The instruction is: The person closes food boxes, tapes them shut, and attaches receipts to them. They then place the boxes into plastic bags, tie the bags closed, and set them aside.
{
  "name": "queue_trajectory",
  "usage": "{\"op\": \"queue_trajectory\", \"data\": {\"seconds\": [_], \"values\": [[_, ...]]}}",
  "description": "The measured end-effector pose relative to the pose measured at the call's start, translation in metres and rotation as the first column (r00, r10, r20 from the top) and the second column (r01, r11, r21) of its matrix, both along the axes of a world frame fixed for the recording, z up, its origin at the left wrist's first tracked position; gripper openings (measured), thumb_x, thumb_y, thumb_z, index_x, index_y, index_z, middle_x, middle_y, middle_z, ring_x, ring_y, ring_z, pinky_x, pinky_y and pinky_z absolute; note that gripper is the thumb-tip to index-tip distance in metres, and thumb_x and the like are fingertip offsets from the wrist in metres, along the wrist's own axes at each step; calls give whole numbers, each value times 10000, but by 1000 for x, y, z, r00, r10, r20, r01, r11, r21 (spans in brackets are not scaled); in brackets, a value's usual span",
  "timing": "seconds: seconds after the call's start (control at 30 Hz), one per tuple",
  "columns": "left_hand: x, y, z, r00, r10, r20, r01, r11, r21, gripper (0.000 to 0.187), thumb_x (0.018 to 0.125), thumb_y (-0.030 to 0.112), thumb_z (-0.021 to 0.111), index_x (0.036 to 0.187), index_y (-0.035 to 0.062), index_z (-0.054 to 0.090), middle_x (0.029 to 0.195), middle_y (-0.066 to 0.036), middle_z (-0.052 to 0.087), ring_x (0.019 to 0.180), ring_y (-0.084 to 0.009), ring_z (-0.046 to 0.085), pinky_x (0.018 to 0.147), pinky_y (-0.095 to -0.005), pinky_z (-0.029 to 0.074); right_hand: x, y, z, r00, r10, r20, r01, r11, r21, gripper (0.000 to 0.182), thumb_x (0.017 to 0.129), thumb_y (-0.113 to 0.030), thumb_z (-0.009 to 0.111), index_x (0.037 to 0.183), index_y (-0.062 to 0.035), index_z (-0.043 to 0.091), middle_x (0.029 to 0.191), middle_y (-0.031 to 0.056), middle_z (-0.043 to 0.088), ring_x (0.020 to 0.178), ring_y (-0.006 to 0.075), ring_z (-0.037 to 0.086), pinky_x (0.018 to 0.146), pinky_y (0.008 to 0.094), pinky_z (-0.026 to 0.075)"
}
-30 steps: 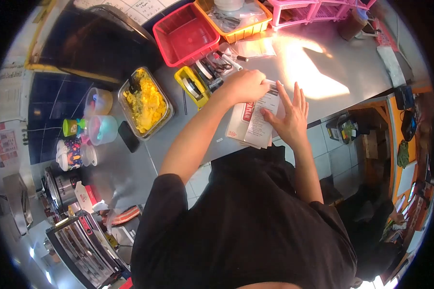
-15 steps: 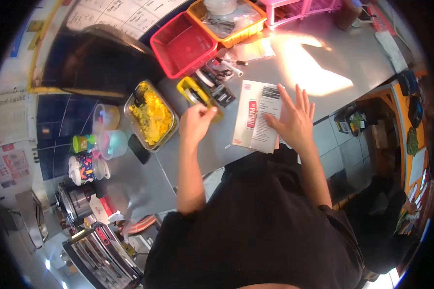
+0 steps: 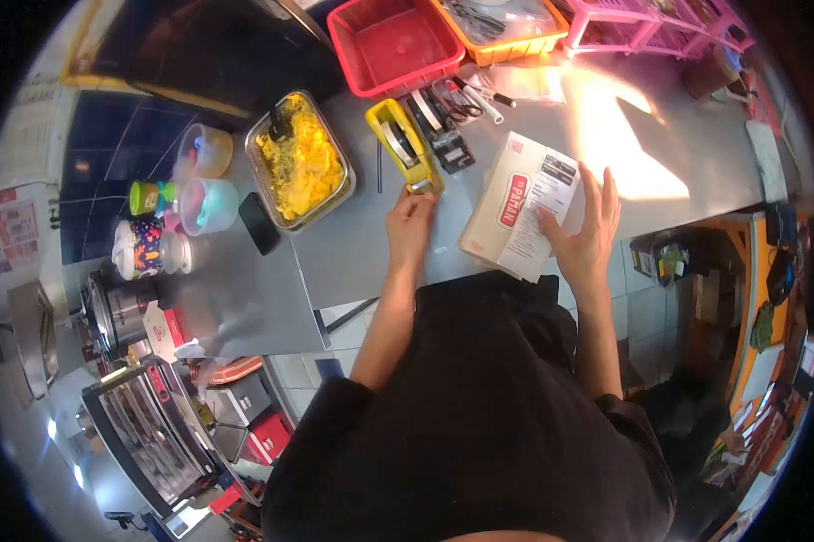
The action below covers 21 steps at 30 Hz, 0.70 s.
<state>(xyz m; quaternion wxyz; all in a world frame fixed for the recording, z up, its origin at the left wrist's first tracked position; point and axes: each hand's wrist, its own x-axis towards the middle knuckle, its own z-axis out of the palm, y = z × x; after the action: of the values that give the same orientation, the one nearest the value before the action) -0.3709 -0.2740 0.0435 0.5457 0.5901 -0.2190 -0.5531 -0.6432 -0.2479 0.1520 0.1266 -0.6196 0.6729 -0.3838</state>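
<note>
A white cardboard box (image 3: 490, 212) with a red printed label and a pasted paper slip lies at the table's front edge. My right hand (image 3: 586, 242) grips its right side, thumb on the top face and fingers along the far right edge. Left of the box stands a yellow tape dispenser (image 3: 394, 135) with a roll in it. My left hand (image 3: 409, 230) is at the dispenser's near end, fingertips pinched together at the tape outlet. The tape between them is too small to make out clearly. Beside it sits a black dispenser (image 3: 449, 149).
A glass dish (image 3: 348, 185) of yellow food with a black utensil stands left, near a phone (image 3: 259, 223) and plastic tubs (image 3: 210, 206). Behind are a red basket (image 3: 393, 45), an orange basket (image 3: 524, 47), pens (image 3: 481, 102) and a pink rack (image 3: 606, 32).
My left hand has come to the near end of the yellow dispenser. The box has turned a little clockwise under my right hand. The whole view has shifted.
</note>
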Motion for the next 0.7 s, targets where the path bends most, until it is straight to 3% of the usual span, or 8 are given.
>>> {"op": "queue_trajectory", "data": {"seconds": [0.03, 0.07, 0.17, 0.2, 0.27, 0.37, 0.53, 0.7], "values": [[7, 3, -7, 824, -119, 554, 140, 990, 4, 233, 982, 223, 598, 1023, 9, 680, 886, -73, 683, 796, -222, 673, 712, -385, 537, 1, 2, -3, 1000, -8, -2, 8, 1000, 15, 781, 724, -315, 851, 1421, -170, 529, 1543, 271, 331, 1430, 445, 317, 1143, 580, 240], [13, 8, -13, 360, -171, 917, 257, 963, 79, 230, 984, 216, 598, 961, 9, 696, 786, -54, 687, 718, -187, 675, 656, -360, 514, 1, 2, -5, 998, 30, -50, -31, 999, -23, 669, 738, -307, 840, 1349, -199, 591, 1544, 259, 340, 1438, 447, 309, 1141, 612, 225], [16, 8, 19, 342, -504, 793, 305, 858, 414, 221, 953, 205, 643, 929, -2, 718, 798, -120, 715, 696, -173, 687, 660, -346, 534, -2, 4, -6, 988, 82, -131, -89, 995, -43, 492, 760, -293, 822, 1228, -240, 679, 1544, 239, 359, 1456, 448, 291, 1132, 673, 191], [6, 6, 48, 328, -509, 796, 330, 851, 408, 221, 953, 205, 643, 929, -2, 718, 798, -120, 715, 696, -173, 687, 660, -346, 534, -2, 5, -6, 983, 107, -152, -110, 994, -13, 426, 768, -286, 814, 1178, -251, 705, 1542, 232, 369, 1465, 447, 281, 1126, 703, 172], [-21, 12, 126, 578, -527, 623, 437, 845, 309, 237, 973, 218, 624, 954, -1, 712, 746, -34, 676, 618, -109, 591, 593, -293, 461, -4, 11, -3, 984, 100, -145, -95, 995, 38, 465, 773, -304, 801, 1222, -264, 688, 1566, 246, 320, 1485, 464, 224, 1129, 721, 136], [-48, 20, 182, 541, -587, 603, 609, 767, 201, 243, 974, 224, 627, 1024, 0, 710, 758, -20, 673, 616, -102, 561, 593, -269, 454, -9, 18, 5, 969, 245, 40, -248, 940, 236, 526, 802, -348, 749, 1317, -312, 646, 1622, 266, 161, 1502, 501, 108, 1146, 711, 95], [-89, 42, 182, 633, -749, 197, 725, 662, 191, 168, 943, 143, 681, 966, 17, 573, 739, -69, 670, 558, -92, 573, 539, -249, 468, -9, 24, -2, 972, 224, 65, -233, 945, 230, 545, 815, -356, 742, 1347, -334, 625, 1625, 269, 143, 1503, 500, 104, 1152, 703, 92], [-88, 68, 153, 492, -661, 566, 667, 704, 243, 335, 922, 204, 738, 818, 65, 451, 622, -95, 621, 504, -156, 603, 446, -310, 438, -5, 30, -3, 979, 192, 76, -205, 946, 253, 547, 822, -373, 741, 1353, -351, 616, 1625, 264, 141, 1501, 501, 108, 1154, 701, 95]]}}
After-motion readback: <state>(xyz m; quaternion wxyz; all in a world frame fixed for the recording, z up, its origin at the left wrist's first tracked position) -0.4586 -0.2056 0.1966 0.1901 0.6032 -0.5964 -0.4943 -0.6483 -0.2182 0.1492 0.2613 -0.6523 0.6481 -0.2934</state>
